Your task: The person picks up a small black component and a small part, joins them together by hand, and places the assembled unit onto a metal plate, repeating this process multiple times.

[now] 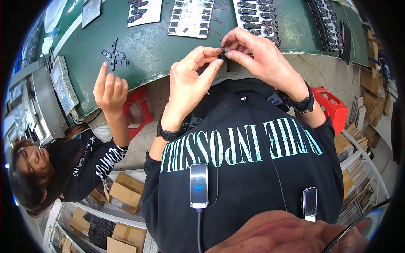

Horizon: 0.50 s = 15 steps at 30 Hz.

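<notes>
Both my hands meet in front of my chest, at the near edge of the green table (147, 59). Between their fingertips is a small black part (224, 55), mostly covered by the fingers. My left hand (190, 80) pinches it from the left with thumb and forefinger. From the right, my right hand (270, 59) closes thumb and fingers on the same part. Just beyond my hands lies a white board (190, 17) with rows of small black parts and thin wires along its sides.
More white boards (155, 10) carrying black parts lie along the table. At left, a co-worker's hand (110, 90) points a finger at several loose black parts (114, 57). Red stools (331, 107) stand on both sides of me. Cardboard boxes (126, 192) fill shelves at lower left.
</notes>
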{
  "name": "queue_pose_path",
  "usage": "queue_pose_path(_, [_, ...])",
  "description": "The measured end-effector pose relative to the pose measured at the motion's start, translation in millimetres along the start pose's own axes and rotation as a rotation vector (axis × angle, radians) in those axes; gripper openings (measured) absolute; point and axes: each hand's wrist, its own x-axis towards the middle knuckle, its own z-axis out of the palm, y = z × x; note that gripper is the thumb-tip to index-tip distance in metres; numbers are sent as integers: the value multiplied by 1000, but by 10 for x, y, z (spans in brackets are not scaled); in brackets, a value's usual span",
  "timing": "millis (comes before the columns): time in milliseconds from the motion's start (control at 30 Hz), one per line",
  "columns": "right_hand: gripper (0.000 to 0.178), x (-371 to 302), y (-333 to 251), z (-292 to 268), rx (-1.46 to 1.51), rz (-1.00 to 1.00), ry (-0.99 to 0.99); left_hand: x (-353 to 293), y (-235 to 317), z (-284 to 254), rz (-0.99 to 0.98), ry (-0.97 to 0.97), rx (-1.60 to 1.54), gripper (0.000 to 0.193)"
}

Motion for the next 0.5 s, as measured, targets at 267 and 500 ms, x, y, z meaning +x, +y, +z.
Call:
queue_pose_path(267, [16,-57,-114,126,-201,-189,91,-16,-48,97,-70,68,-204,15])
queue_pose_path(500, [19,-284,-67,153,-293,-224,231,-47,-21,174,90,19,39,11])
